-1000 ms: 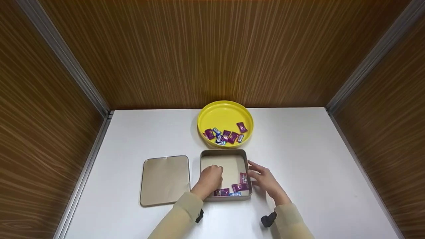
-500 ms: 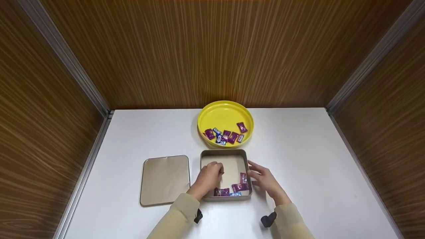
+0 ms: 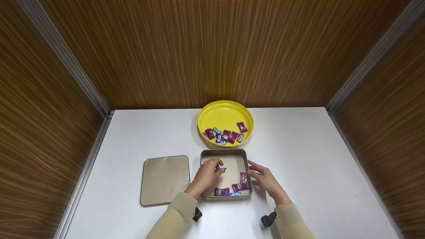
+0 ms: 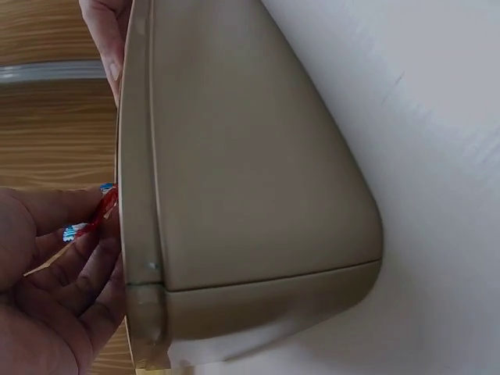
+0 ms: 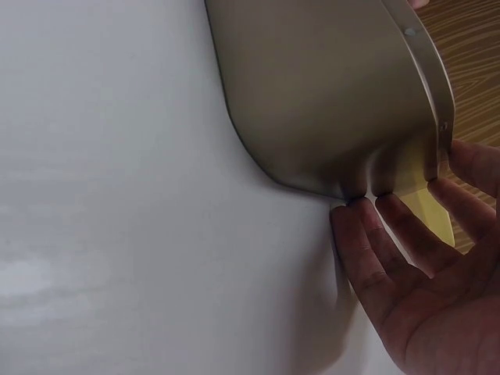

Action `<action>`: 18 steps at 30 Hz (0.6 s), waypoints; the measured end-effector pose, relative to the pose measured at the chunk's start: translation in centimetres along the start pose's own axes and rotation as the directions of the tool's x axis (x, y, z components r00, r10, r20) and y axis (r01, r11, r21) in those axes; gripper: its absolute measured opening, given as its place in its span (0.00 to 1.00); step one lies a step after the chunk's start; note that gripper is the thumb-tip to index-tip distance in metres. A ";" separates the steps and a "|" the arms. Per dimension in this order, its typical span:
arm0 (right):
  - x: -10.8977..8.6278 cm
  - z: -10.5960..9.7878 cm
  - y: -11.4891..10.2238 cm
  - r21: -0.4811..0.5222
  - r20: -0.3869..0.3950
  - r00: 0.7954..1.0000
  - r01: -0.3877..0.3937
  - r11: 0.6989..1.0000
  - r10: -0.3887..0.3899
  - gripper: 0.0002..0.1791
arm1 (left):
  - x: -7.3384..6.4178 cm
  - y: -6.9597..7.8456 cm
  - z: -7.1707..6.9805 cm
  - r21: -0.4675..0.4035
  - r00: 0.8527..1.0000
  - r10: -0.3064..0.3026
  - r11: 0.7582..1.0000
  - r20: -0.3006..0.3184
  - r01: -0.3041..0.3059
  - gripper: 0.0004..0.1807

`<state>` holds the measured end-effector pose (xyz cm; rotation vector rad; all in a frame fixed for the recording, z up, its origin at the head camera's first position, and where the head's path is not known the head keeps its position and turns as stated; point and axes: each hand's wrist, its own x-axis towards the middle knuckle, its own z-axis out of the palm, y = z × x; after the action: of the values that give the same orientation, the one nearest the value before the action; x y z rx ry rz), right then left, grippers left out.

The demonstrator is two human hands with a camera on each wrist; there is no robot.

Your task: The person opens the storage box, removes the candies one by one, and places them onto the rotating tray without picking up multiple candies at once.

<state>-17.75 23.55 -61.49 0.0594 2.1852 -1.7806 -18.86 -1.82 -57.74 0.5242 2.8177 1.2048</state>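
Note:
A small wrapped candy (image 3: 221, 169) is pinched in my left hand (image 3: 206, 174), above the floor of a square tin (image 3: 225, 198). In the left wrist view, this candy (image 4: 98, 212) shows a red wrapper with blue and white ends, held between thumb and fingers by the tin's rim. My right hand (image 3: 268, 182) touches the outside of the tin's right wall. Its fingertips (image 5: 361, 205) rest along the metal side in the right wrist view. Inside the tin, purple candies (image 3: 240, 187) and a light blue candy (image 3: 235, 194) lie toward the front right.
Beyond the tin stands a round yellow tray (image 3: 222, 114) with several purple and blue candies along its near side. A flat tin lid (image 3: 165, 181) lies to the left on the white table (image 3: 308, 159). Wood-grain panels (image 3: 219, 53) enclose the back and sides.
My left hand has shifted slightly up and turned, so the candy in its fingers now shows in the head view. The right hand and the tin have stayed in place.

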 end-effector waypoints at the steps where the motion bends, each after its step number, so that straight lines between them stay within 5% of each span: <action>1: 0.0 0.0 0.0 -0.005 -0.002 1.000 -0.006 1.000 0.006 0.30 | 0.1 0.1 -0.1 -0.011 1.000 -0.016 1.000 0.003 0.016 0.06; 9: 0.1 0.1 0.0 -0.019 -0.021 1.000 -0.018 1.000 0.018 0.30 | 0.8 0.2 -1.2 -0.022 0.993 -0.074 0.997 -0.095 0.073 0.02; 18: -0.1 0.1 -0.1 -0.033 -0.034 0.999 -0.022 0.999 0.021 0.29 | 2.4 0.0 -2.4 -0.055 0.968 -0.138 0.990 -0.209 0.130 0.04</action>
<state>-17.67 23.42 -61.39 0.1059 2.2286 -1.7433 -21.52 -2.71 -55.76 0.2090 2.9354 1.3631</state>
